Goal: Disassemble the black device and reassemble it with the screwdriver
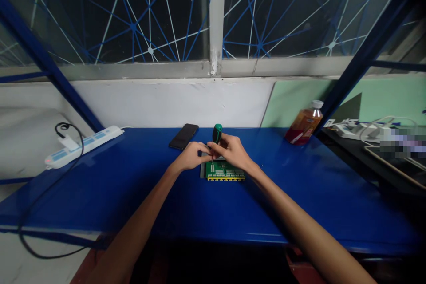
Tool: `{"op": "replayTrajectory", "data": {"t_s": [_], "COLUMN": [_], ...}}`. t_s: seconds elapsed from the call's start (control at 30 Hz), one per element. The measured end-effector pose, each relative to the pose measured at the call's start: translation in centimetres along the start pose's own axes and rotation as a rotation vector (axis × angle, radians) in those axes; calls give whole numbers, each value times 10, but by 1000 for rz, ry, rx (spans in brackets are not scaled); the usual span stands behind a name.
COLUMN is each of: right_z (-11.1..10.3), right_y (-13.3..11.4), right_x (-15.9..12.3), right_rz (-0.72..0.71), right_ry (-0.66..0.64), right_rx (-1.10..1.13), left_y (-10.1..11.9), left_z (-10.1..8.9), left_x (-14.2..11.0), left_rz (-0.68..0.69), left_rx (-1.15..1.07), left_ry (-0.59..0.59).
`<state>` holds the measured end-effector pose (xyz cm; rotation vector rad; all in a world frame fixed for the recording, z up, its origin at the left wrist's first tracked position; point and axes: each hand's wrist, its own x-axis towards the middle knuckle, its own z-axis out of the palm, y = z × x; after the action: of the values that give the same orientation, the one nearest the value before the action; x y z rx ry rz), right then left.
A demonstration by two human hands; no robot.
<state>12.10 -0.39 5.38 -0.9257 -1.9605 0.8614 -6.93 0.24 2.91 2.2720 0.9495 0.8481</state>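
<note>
A screwdriver with a green and black handle stands nearly upright above a green circuit board. My right hand is closed around the lower part of its handle. My left hand reaches in from the other side, fingers pinched together close to the screwdriver's shaft. What those fingers hold, if anything, is too small to make out. The board has a row of yellow connectors along its near edge and a grey metal edge at its left. Both hands cover its far part, and the screwdriver's tip is hidden.
A black phone lies behind my left hand on the blue table. At the left is a white power strip with a black cable. A drink bottle leans by the right frame post. Cables and a white strip lie farther right.
</note>
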Motion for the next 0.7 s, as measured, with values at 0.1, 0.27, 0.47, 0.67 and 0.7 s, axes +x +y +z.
{"op": "replayTrajectory", "data": {"t_s": [0.1, 0.27, 0.47, 0.67, 0.7], "right_z": [-1, -1, 1, 0, 0], "right_y": [-2, -3, -6, -5, -4], "right_x": [-1, -2, -3, -1, -1], "right_rz": [-3, 17, 3, 18, 14], "right_ry": [-14, -16, 0, 6, 12], "right_rx": [3, 16, 15, -15, -33], "left_y": [1, -13, -43, -31, -27], "left_z": [-7, -23, -18, -23, -24], "left_x": [-1, -2, -3, 0, 0], "left_rz": [8, -148, -378, -236, -187], "left_rx": [65, 490, 722, 603, 543], "left_ry": [14, 276, 204, 422, 428]}}
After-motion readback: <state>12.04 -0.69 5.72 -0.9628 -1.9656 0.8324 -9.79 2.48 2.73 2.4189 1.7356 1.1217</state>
